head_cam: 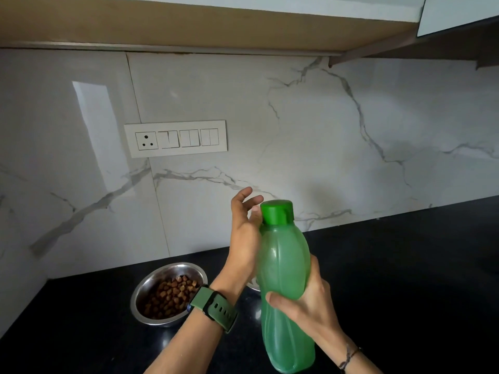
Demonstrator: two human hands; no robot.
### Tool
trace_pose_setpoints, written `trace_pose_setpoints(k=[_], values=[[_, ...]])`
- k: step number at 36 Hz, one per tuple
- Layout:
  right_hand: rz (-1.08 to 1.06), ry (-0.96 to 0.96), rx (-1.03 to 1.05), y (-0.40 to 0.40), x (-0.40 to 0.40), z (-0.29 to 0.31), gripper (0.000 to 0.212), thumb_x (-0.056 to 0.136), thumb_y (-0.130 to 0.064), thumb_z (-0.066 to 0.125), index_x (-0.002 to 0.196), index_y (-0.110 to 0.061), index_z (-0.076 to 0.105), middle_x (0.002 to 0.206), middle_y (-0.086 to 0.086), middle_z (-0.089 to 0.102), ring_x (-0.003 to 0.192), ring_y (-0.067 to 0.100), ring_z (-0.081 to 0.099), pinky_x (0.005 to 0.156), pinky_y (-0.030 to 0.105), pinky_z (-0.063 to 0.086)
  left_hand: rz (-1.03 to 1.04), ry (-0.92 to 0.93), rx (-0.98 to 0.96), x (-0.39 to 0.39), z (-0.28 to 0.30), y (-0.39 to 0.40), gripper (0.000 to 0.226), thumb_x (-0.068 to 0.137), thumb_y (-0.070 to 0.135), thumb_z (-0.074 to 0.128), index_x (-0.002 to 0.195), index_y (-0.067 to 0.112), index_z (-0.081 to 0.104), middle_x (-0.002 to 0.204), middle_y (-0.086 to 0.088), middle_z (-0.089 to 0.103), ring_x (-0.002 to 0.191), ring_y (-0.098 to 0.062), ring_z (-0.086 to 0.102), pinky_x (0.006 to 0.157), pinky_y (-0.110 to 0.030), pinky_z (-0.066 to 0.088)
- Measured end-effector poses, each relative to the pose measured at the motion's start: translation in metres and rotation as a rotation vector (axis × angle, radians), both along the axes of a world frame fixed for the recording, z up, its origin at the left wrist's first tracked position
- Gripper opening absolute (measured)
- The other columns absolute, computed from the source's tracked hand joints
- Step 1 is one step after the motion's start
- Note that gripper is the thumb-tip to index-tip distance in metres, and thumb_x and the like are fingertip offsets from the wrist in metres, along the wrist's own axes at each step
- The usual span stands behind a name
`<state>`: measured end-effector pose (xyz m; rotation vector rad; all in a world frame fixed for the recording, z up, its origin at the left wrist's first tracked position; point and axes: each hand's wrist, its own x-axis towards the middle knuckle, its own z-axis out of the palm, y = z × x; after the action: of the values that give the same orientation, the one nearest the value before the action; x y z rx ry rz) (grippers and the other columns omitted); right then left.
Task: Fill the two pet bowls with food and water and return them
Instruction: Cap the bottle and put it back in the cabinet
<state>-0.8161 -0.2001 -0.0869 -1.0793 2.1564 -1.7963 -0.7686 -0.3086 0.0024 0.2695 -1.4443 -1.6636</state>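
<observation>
Your left hand and the green bottle hide nearly all of the second steel bowl, so you cannot tell what it holds. The bottle's base is partly cut by the near edge, as are both your forearms. The bottle wall is cloudy, so its fill level cannot be read, and your left fingertips beside the cap are blurred.
</observation>
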Motion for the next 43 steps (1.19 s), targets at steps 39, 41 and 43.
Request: trace_pose_setpoints(k=[39,41,43], values=[[0.086,-0.02,-0.114,0.01,0.014,0.022,0.076,0.04,-0.038,0.078,0.11,-0.03,0.049,0.091,0.001,0.07,0.081,0.013,0.069,0.065,0.031,0.057,-0.134,-0.076,-0.094,0.025,0.023,0.01,0.057,0.065,0.034,0.07,0.112,0.047,0.04,0.123,0.007,0.05,0.092,-0.014,0.063,0.077,-0.033,0.056],[0.081,-0.022,-0.114,0.011,0.013,0.023,0.075,0.04,-0.038,0.078,0.108,-0.031,0.05,0.09,0.0,0.071,0.081,0.013,0.069,0.065,0.033,0.058,-0.186,-0.039,-0.079,0.027,0.022,0.011,0.045,0.071,0.029,0.063,0.11,0.041,0.044,0.12,0.0,0.054,0.087,-0.013,0.063,0.072,-0.028,0.054],[0.081,-0.028,-0.119,0.011,0.014,0.023,0.073,0.04,-0.037,0.078,0.107,-0.03,0.051,0.089,0.001,0.071,0.079,0.014,0.069,0.065,0.033,0.058,-0.159,-0.08,-0.153,0.03,0.023,0.013,0.036,0.074,0.032,0.057,0.108,0.04,0.047,0.11,0.0,0.057,0.08,-0.007,0.063,0.07,-0.024,0.052]])
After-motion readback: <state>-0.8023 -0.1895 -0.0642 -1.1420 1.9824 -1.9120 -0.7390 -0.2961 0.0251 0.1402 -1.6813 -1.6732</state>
